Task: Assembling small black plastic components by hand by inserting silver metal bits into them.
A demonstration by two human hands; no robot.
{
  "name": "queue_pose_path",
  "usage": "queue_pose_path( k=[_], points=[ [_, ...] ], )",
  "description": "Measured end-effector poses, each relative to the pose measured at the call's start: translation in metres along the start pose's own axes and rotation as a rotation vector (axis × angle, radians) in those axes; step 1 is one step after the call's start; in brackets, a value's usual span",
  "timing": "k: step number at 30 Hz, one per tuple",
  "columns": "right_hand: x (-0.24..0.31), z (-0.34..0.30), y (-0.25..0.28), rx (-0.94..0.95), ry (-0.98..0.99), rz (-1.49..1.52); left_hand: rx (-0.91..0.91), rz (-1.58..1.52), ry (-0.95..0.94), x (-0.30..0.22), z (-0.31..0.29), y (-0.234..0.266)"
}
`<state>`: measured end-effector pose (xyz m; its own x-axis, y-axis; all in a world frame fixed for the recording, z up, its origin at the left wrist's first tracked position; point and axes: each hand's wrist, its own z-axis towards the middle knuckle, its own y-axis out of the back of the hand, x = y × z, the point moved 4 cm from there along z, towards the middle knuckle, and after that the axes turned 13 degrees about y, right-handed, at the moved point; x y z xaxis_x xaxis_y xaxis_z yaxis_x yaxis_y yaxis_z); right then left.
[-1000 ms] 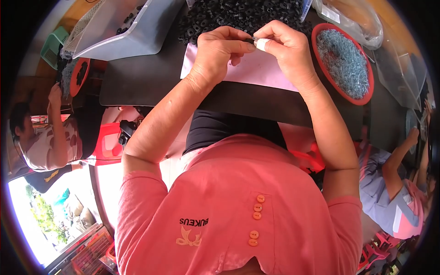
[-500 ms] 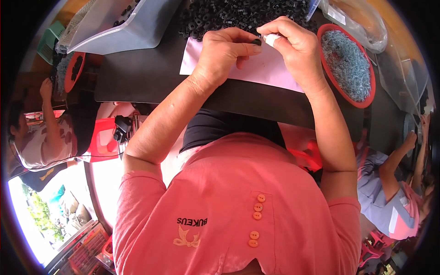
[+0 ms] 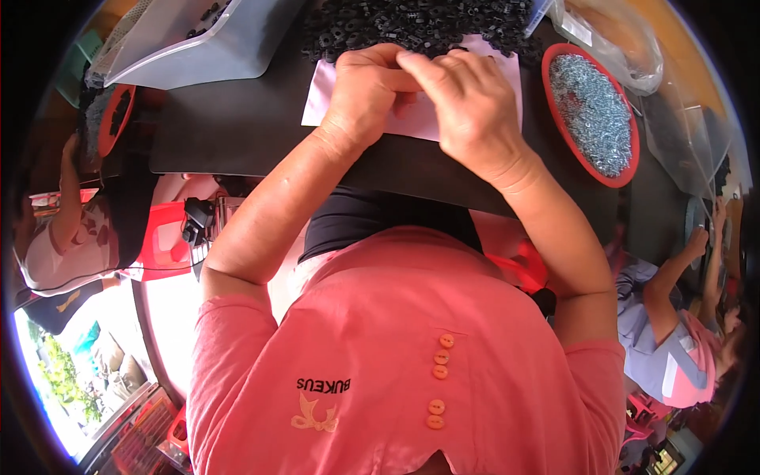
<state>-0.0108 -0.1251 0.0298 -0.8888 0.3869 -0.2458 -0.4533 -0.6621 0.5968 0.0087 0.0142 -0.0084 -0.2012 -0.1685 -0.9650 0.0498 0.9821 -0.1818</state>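
Both my hands meet at the far side of a pink sheet, beside a heap of small black plastic parts. My left hand is closed in a pinch, its fingertips covered by the other hand. The small black plastic part seen in that pinch half a second ago is hidden now. Turned with its back up, my right hand reaches over the left fingertips with fingers curled. What its fingertips grip, if anything, cannot be made out.
On the right stands a red oval basin of small silvery metal pieces, near clear plastic bags. A translucent grey bin is at the left. Other people sit at the far left and right.
My right hand has moved left and turned over, closing against my left fingertips. The black part between them has gone out of sight. The view has shifted slightly.
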Motion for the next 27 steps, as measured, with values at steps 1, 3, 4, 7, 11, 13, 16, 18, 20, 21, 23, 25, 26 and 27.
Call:
queue_pose_path(
  k=[1,3,4,7,11,13,16,18,20,21,23,25,26,27],
  points=[
    [0.002,-0.001,-0.002,0.014,-0.027,0.023,-0.008,-0.071,-0.003,0.003,0.002,0.001],
    [-0.013,-0.004,0.003,-0.014,-0.069,0.093,0.002,-0.125,0.096,0.005,0.003,0.002],
    [-0.030,-0.010,0.003,0.024,-0.155,0.082,0.010,-0.142,0.126,0.006,0.004,0.003],
    [-0.082,-0.038,0.016,0.085,-0.484,-0.075,-0.009,-0.052,0.148,0.002,-0.001,-0.001],
    [-0.089,-0.050,-0.003,0.507,-0.505,-0.299,-0.028,-0.062,0.160,0.001,0.000,-0.002],
    [-0.087,-0.058,-0.018,0.627,-0.423,-0.334,-0.037,-0.059,0.173,0.004,0.000,0.000],
    [-0.085,-0.055,-0.014,0.555,-0.419,-0.277,-0.022,-0.074,0.158,0.003,0.001,-0.001],
    [-0.078,-0.047,-0.008,0.481,-0.420,-0.228,-0.028,-0.138,0.131,-0.001,0.002,-0.002],
    [-0.080,-0.049,-0.006,0.118,-0.900,0.537,-0.036,-0.193,0.069,-0.007,0.006,0.000],
    [-0.077,-0.046,-0.005,0.004,-0.934,0.714,-0.047,-0.188,0.035,-0.013,0.008,-0.001],
    [-0.065,-0.027,0.001,-0.022,-0.935,0.808,-0.074,-0.198,-0.022,-0.030,0.010,-0.003],
    [-0.059,-0.014,0.005,-0.059,-0.924,0.892,-0.064,-0.236,-0.032,-0.039,0.014,-0.011],
    [-0.057,-0.009,0.008,-0.060,-0.917,0.890,-0.053,-0.274,-0.033,-0.042,0.017,-0.015],
    [-0.056,-0.003,0.011,-0.078,-0.902,0.885,-0.025,-0.297,-0.025,-0.039,0.024,-0.016]
  ],
)
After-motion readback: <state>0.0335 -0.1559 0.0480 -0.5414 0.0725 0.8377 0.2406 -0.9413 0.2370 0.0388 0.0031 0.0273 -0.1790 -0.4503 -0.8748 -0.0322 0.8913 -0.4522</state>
